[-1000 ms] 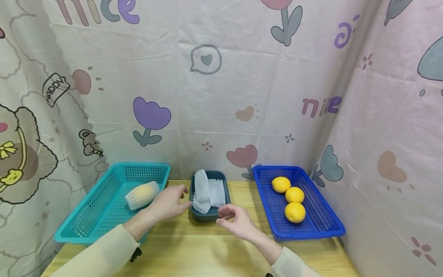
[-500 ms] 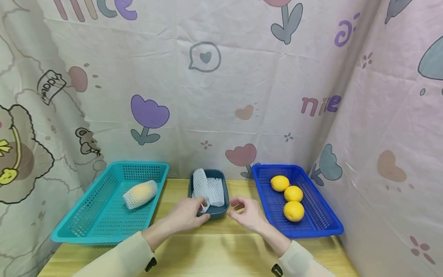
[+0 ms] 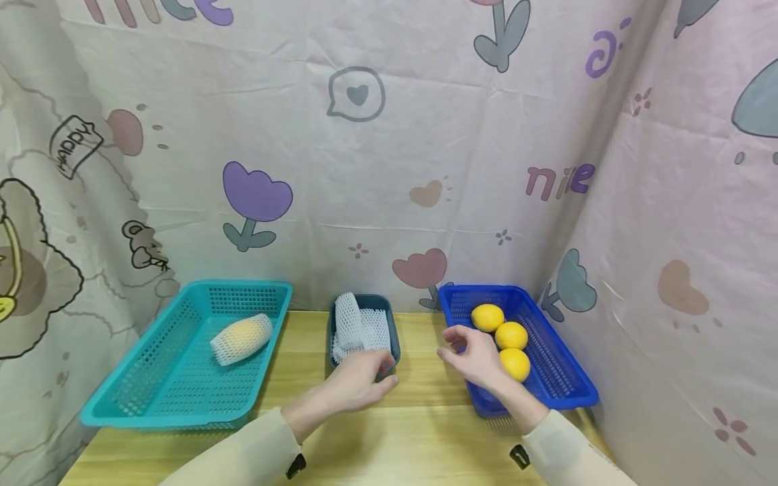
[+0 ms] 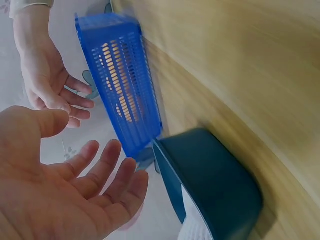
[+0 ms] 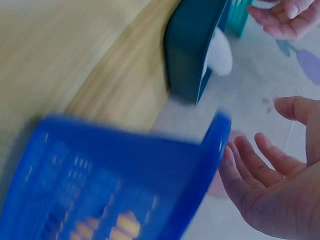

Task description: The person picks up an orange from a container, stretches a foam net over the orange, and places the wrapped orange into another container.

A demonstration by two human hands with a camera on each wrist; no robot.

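1. Two bare hands are shown above a wooden table. Nothing is held by either: the fingers of the left hand and of the right hand are relaxed and loosely bent.
2. Within the last second, the right hand has been moved rightward, from beside a small dark box to the left side of a blue basket. The left hand has been brought from the box's left side to its near edge.
3. The three lemons in the blue basket have been left in place, so the work is judged to be between grips, with the right hand nearest the fruit. Whether the basket's rim is touched by it cannot be told.
4. The lemons are set in a slanting row, running from far left to near right. The nearest is partly hidden by the right hand; each one's own long axis is hard to read, though the farthest looks slightly wider across.
5. In the box, a rolled foam net is laid front to back, its far end slanted slightly left. A flatter net is seen beside it.
6. In the teal basket at left, a net-wrapped yellow fruit is laid diagonally, near left to far right.
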